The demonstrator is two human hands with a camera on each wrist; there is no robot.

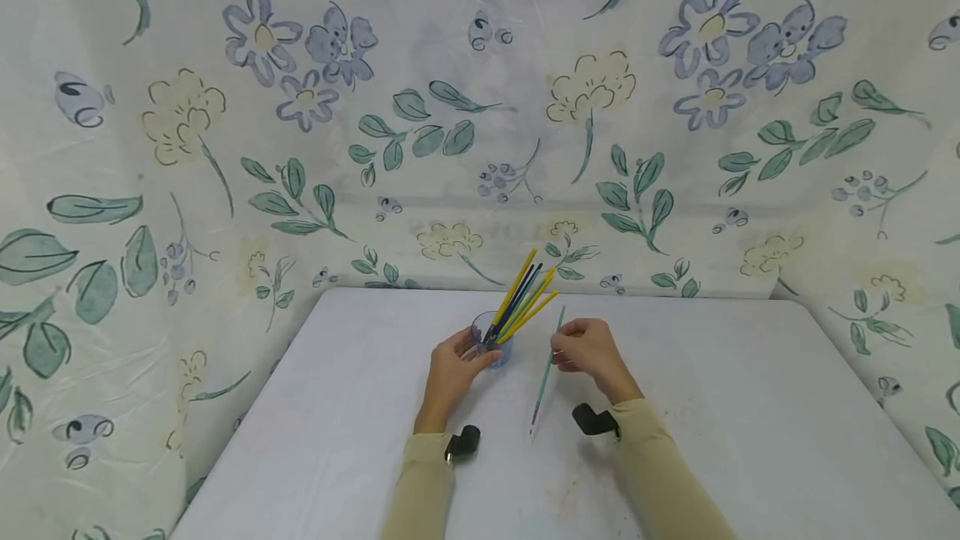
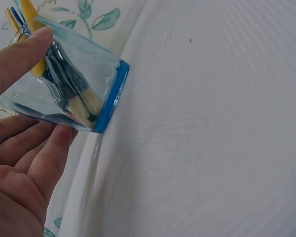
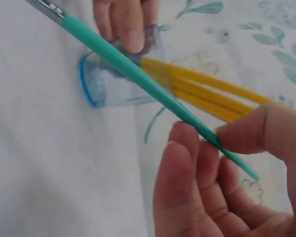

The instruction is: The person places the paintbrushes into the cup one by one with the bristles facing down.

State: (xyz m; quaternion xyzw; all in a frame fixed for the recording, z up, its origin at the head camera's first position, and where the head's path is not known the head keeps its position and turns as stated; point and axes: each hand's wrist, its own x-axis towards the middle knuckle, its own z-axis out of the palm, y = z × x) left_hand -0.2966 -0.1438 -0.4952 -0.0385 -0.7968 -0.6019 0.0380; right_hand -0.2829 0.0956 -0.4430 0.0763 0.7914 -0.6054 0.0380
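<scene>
My left hand grips a clear blue-tinted cup, thumb on one side and fingers on the other. Several paintbrushes with yellow, dark and green handles lean to the right in it. In the left wrist view their pale bristles point down to the cup's blue base. Between thumb and fingers my right hand pinches a thin green-handled paintbrush near the handle's end. Its tip points down toward the front of the table in the head view, to the right of the cup.
A white-covered table spreads under both hands, with faint brownish marks near its front. Behind it and at the sides hangs a flower-patterned cloth. Each wrist wears a small black camera.
</scene>
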